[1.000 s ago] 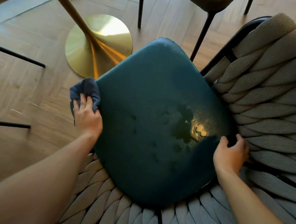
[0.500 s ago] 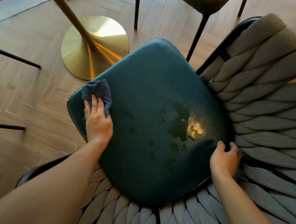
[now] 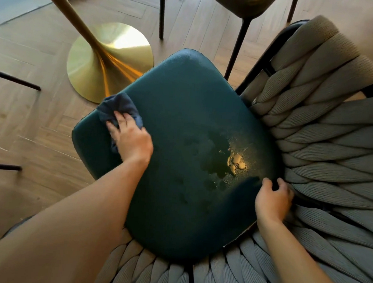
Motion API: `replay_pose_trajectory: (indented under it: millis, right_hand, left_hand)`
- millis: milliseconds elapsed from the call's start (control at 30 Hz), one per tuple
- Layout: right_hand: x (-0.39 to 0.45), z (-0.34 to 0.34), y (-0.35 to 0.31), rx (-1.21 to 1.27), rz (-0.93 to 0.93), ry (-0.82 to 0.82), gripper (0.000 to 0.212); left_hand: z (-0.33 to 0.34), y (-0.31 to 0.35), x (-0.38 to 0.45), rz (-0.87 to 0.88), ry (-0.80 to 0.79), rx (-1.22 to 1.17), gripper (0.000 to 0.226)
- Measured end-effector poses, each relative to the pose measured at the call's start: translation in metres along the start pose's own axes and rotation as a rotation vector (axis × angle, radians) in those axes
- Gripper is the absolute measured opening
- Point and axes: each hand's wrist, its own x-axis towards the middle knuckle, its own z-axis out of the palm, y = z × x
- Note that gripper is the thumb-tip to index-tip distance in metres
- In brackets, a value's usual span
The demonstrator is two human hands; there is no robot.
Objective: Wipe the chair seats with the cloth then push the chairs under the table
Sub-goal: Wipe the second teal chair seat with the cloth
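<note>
Two hands on the teal chair seat point(image 3: 181, 141): left hand point(image 3: 131, 138) presses a dark blue cloth point(image 3: 117, 109) w/ fingers spread flat, near the seat's front-left corner; right hand point(image 3: 273, 199) curls fingers over the seat's right edge, next to the woven rope backrest point(image 3: 327, 138). Wet patches point(image 3: 221, 163) sit mid-seat, btwn the hands. Gold table base point(image 3: 109, 58) on the wood floor beyond.

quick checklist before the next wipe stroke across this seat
1. Cloth under the left hand, on the seat: ok.
2. Right hand steadies the seat's edge by the woven backrest: ok.
3. Wet patch near the right hand, not wiped: not ok.
4. Path from cloth to patch has nothing lying in it: ok.
5. Chair pulled out beside the brass table base, not pushed under: not ok.
6. Other chairs' seats wiped: cannot tell.
</note>
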Motion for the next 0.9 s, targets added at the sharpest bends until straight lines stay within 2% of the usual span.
replay_pose_trajectory:
  millis: [33,67,167,200,233,267,333,400,433,467,500,600,633,667,700,767,833,900]
  right_hand:
    - [0.001,0.000,0.001,0.000,-0.002,-0.002,0.052]
    - [0.001,0.000,0.002,0.001,-0.003,-0.005,0.052]
    - [0.002,-0.002,0.002,0.012,-0.003,-0.016,0.052]
    - [0.003,-0.002,0.002,0.021,0.000,-0.015,0.052]
    - [0.003,-0.003,0.002,0.030,0.006,-0.016,0.052]
    - [0.004,-0.003,0.003,0.039,0.010,-0.019,0.051]
    - [0.004,-0.003,0.004,0.048,0.014,-0.026,0.052]
    - [0.004,-0.005,0.004,0.047,0.006,-0.033,0.052]
    - [0.005,-0.006,0.004,0.049,0.001,-0.039,0.053]
    - [0.006,-0.007,0.004,0.053,-0.002,-0.045,0.053]
    - [0.007,-0.008,0.004,0.056,-0.001,-0.052,0.053]
    - [0.008,-0.011,0.004,0.073,0.012,-0.074,0.052]
    - [0.008,-0.011,0.004,0.080,0.014,-0.078,0.052]
    - [0.007,-0.011,0.004,0.085,0.014,-0.079,0.052]
    - [0.008,-0.011,0.004,0.087,0.014,-0.077,0.052]
    - [0.009,-0.011,0.004,0.087,0.014,-0.077,0.051]
    - [0.009,-0.013,0.005,0.088,0.006,-0.083,0.051]
    - [0.010,-0.014,0.005,0.089,0.001,-0.095,0.051]
  left_hand:
    - [0.006,0.016,-0.001,0.030,-0.021,0.013,0.059]
    - [0.012,0.027,-0.006,0.148,-0.048,0.046,0.059]
    - [0.023,0.012,-0.026,0.776,-0.171,0.142,0.054]
    - [0.021,-0.001,-0.030,0.891,-0.171,0.178,0.053]
    - [0.018,-0.015,-0.032,0.908,-0.148,0.195,0.053]
    - [0.016,-0.023,-0.032,0.828,-0.114,0.191,0.053]
    - [0.017,-0.013,-0.035,0.508,-0.036,0.134,0.055]
    - [0.028,0.026,-0.040,0.225,0.001,0.058,0.057]
    - [0.034,0.046,-0.044,0.176,-0.022,0.042,0.059]
    - [0.040,0.062,-0.049,0.214,-0.054,0.053,0.060]
    - [0.046,0.072,-0.054,0.328,-0.097,0.077,0.060]
    - [0.044,0.057,-0.066,0.850,-0.241,0.162,0.057]
    - [0.041,0.043,-0.067,0.934,-0.254,0.186,0.056]
    - [0.037,0.030,-0.068,0.933,-0.247,0.181,0.056]
    - [0.035,0.020,-0.068,0.850,-0.220,0.148,0.055]
    - [0.035,0.024,-0.070,0.564,-0.162,0.063,0.054]
    - [0.043,0.055,-0.074,0.344,-0.130,0.013,0.055]
    - [0.054,0.094,-0.079,0.284,-0.134,0.009,0.057]
